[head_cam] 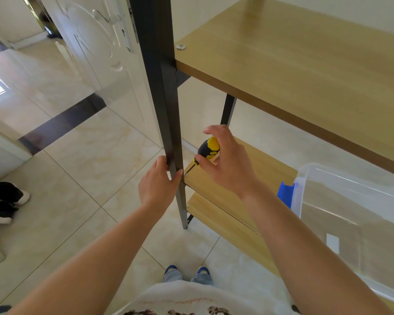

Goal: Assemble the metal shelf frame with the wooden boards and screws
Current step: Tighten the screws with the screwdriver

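A dark metal upright post (163,92) of the shelf frame stands in front of me. My left hand (158,185) grips it just beside the middle wooden board (248,176). My right hand (228,162) holds a yellow-and-black screwdriver (207,150), its tip angled down-left onto a screw (185,174) at the board's corner by the post. The upper wooden board (305,64) carries a silver bolt head (180,47) near its corner. A lower board (216,219) sits beneath, with a small screw (187,205) at its corner.
A clear plastic bin (355,223) with a blue latch (286,193) rests on the lower right, partly over the boards. A white door (96,48) stands open behind the post. Dark shoes (6,201) lie on the tiled floor at left. My feet (187,272) are close to the post's foot.
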